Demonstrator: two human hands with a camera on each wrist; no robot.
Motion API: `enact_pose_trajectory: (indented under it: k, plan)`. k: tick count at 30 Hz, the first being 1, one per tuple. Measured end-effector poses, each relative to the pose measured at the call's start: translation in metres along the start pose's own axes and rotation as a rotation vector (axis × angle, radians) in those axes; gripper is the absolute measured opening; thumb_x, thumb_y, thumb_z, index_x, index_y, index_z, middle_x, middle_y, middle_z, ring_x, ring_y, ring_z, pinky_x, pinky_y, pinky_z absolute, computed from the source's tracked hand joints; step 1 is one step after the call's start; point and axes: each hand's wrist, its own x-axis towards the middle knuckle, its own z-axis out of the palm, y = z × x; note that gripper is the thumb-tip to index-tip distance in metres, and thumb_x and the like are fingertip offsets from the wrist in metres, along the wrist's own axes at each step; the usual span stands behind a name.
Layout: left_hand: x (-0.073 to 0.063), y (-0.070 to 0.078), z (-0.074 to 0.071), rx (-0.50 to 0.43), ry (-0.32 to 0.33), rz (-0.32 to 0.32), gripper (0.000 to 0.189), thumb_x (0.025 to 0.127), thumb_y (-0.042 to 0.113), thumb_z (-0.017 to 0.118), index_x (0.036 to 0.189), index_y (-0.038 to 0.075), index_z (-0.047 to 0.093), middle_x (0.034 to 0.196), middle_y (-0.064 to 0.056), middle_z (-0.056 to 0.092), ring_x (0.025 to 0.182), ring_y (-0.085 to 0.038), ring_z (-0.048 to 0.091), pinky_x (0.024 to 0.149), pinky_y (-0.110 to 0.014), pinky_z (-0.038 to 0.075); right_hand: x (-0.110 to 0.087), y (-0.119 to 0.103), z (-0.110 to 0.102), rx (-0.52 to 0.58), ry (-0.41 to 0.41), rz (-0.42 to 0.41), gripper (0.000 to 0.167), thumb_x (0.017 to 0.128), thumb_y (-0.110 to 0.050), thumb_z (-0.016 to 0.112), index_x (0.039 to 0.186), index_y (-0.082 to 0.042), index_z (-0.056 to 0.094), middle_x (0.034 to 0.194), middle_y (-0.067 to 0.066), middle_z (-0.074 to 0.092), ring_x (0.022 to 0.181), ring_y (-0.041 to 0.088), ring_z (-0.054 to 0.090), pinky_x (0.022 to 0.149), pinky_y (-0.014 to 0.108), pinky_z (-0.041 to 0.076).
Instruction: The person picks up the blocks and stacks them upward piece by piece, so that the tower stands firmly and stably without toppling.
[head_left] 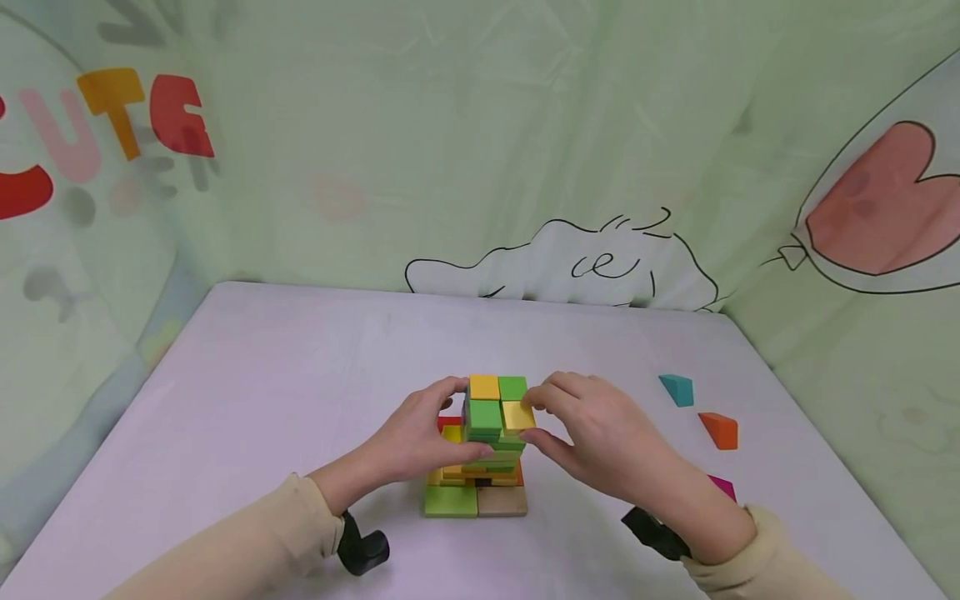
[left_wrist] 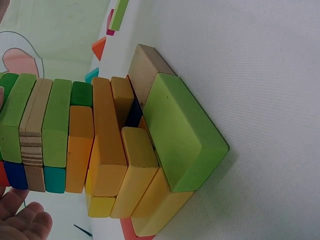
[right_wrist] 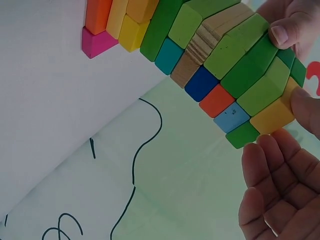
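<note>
A tall stack of coloured wooden blocks [head_left: 484, 414] stands at the near middle of the table, on a light green block [head_left: 450, 502] and a bare wooden one [head_left: 502, 501]. My left hand [head_left: 408, 432] grips the upper stack from the left, its thumb on the near face and its fingers round the far side. At the top right, my right hand [head_left: 596, 425] pinches a yellow block [right_wrist: 276, 112] between thumb and fingers. Beside that block on top lie green blocks and another yellow block [head_left: 483, 387]. In the left wrist view, orange and yellow blocks [left_wrist: 107, 140] form wider lower layers.
To the right on the white table [head_left: 322, 358] lie a teal block [head_left: 678, 390], an orange block [head_left: 720, 431] and a magenta block [head_left: 723, 487] partly behind the right forearm. A printed curtain [head_left: 465, 150] hangs behind and at both sides of the table.
</note>
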Motion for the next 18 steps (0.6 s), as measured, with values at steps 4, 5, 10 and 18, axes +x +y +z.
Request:
enact_pose_trajectory:
  k: [4, 5, 10, 18]
  plan:
    - [0.0000, -0.0003, 0.0000, -0.008, -0.001, -0.004, 0.073, 0.083, 0.030, 0.085, 0.144, 0.008, 0.051, 0.147, -0.010, 0.057, 0.135, -0.041, 0.052, 0.109, -0.059, 0.048, 0.0013, -0.0014, 0.0016, 0.005, 0.000, 0.001, 0.033, 0.077, -0.026, 0.091, 0.100, -0.011, 0.072, 0.088, -0.003, 0.069, 0.078, 0.009, 0.062, 0.071, 0.025, 0.060]
    - [0.0002, -0.0006, 0.0001, -0.003, 0.000, -0.002, 0.073, 0.083, 0.030, 0.085, 0.144, 0.008, 0.051, 0.146, -0.010, 0.057, 0.135, -0.041, 0.052, 0.108, -0.059, 0.049, 0.0015, -0.0018, 0.0019, 0.005, -0.001, 0.002, 0.033, 0.077, -0.026, 0.091, 0.099, -0.011, 0.072, 0.088, -0.003, 0.069, 0.078, 0.009, 0.062, 0.071, 0.025, 0.060]
    - [0.0007, -0.0005, 0.0004, 0.001, 0.000, 0.005, 0.073, 0.083, 0.030, 0.085, 0.144, 0.008, 0.051, 0.146, -0.011, 0.057, 0.134, -0.041, 0.052, 0.108, -0.059, 0.049, 0.0019, -0.0035, 0.0023, 0.004, -0.010, 0.004, 0.032, 0.077, -0.026, 0.091, 0.099, -0.012, 0.072, 0.088, -0.003, 0.069, 0.079, 0.009, 0.063, 0.072, 0.025, 0.060]
    - [0.0008, -0.0007, 0.0004, 0.000, -0.001, 0.009, 0.073, 0.083, 0.031, 0.085, 0.144, 0.009, 0.051, 0.145, -0.010, 0.057, 0.135, -0.041, 0.052, 0.108, -0.059, 0.049, 0.0011, -0.0034, 0.0024, 0.015, 0.002, -0.003, 0.033, 0.078, -0.026, 0.090, 0.101, -0.012, 0.071, 0.088, -0.003, 0.068, 0.078, 0.009, 0.063, 0.071, 0.024, 0.060]
